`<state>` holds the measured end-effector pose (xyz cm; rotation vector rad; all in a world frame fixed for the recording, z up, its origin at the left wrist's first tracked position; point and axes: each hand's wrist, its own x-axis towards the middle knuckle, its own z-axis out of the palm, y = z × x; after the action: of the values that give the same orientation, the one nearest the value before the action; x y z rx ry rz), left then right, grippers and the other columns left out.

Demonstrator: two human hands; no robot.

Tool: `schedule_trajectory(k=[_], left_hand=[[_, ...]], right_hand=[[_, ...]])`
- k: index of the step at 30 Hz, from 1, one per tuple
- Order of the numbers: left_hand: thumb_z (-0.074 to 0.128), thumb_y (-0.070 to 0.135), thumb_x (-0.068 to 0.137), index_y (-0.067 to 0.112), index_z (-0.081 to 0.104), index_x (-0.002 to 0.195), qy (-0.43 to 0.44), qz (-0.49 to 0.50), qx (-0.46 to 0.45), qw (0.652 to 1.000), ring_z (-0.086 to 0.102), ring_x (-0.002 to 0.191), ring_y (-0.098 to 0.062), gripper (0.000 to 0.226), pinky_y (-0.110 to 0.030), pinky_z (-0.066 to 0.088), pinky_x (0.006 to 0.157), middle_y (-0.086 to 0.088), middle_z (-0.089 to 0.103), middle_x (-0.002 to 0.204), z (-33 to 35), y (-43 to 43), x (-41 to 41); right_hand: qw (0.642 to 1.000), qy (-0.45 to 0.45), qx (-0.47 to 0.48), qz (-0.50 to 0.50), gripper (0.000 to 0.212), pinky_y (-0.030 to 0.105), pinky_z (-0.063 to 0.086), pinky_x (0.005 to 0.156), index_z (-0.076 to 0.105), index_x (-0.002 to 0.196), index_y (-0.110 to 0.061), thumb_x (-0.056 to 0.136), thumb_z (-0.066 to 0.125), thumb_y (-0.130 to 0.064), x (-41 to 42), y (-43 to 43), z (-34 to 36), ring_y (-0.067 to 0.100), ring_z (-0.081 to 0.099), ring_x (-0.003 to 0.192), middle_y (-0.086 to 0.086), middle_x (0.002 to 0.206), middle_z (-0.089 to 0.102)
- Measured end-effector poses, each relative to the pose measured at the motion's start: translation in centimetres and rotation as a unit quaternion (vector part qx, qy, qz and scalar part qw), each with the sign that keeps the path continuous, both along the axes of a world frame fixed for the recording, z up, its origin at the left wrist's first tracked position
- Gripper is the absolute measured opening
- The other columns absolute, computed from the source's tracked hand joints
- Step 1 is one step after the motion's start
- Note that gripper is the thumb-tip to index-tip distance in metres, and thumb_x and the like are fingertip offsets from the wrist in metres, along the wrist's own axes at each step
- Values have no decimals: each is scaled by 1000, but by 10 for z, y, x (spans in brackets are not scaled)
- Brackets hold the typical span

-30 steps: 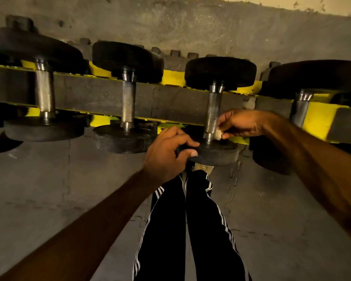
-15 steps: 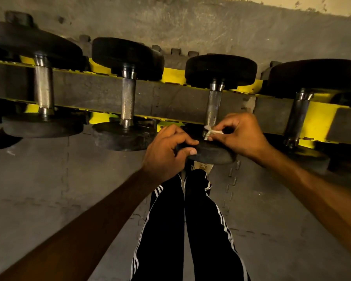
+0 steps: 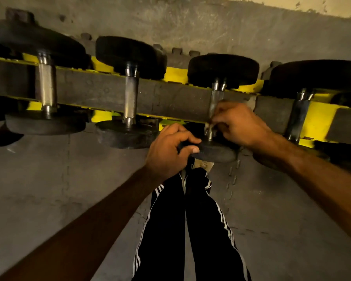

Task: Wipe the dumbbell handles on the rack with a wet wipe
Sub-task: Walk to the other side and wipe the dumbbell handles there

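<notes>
Several black dumbbells with steel handles lie across a grey and yellow rack (image 3: 170,98). The third dumbbell (image 3: 223,69) from the left has a steel handle (image 3: 216,96). My left hand (image 3: 170,153) grips the rim of its near black plate (image 3: 217,152). My right hand (image 3: 237,124) is curled round the lower part of that handle, pinching a small whitish wet wipe (image 3: 208,127) against it; the wipe is mostly hidden by the fingers and blurred.
Two more dumbbells (image 3: 130,94) lie to the left and one (image 3: 304,102) to the right on the same rack. Grey floor mats (image 3: 49,189) lie below. My legs in black striped trousers (image 3: 190,220) stand under the rack's front.
My right hand has swung from the handle's right side to its front and moved slightly up the shaft with the wipe. The left hand keeps its hold on the plate.
</notes>
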<state>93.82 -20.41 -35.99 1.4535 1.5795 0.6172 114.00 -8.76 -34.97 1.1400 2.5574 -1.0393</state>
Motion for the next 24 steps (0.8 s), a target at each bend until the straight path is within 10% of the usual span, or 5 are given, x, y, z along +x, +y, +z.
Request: schedule_trajectory(k=[3,8,15,19,24], left_hand=[[71,29,79,22,76,96,-2,8,3,1000,60,96,-20,19,-44,51,83,5,61,95,3,-1,3],[75,24,78,22,77,96,13,1,22,1000,61,94,-21,18,-44,52,82,5,63,95,1,-2,-2],[77,21,79,20,78,96,19,16,37,999,62,94,-21,17,-45,52,80,5,65,94,2,-11,1],[78,20,79,20,78,94,17,24,39,999,63,93,-21,15,-46,53,78,5,66,94,1,-10,-1],[77,21,80,19,79,96,13,27,33,999,63,95,-18,16,-43,53,81,6,66,95,0,-11,0]], right_hand=[[992,42,77,-93,19,38,54,80,75,97,-8,81,67,-4,-7,4,3,32,63,98,14,108,64],[982,-132,66,115,27,35,42,69,65,116,-16,92,54,-23,-38,-1,7,32,61,103,8,120,59],[963,-232,60,126,23,41,47,83,62,115,-6,99,48,-14,-86,10,14,35,61,105,15,117,62],[952,-224,-22,207,13,30,40,63,65,99,-13,92,59,-22,-82,13,22,20,51,71,1,82,54],[985,-119,72,100,18,33,41,73,69,100,-9,88,56,-13,-32,16,15,29,61,100,10,108,64]])
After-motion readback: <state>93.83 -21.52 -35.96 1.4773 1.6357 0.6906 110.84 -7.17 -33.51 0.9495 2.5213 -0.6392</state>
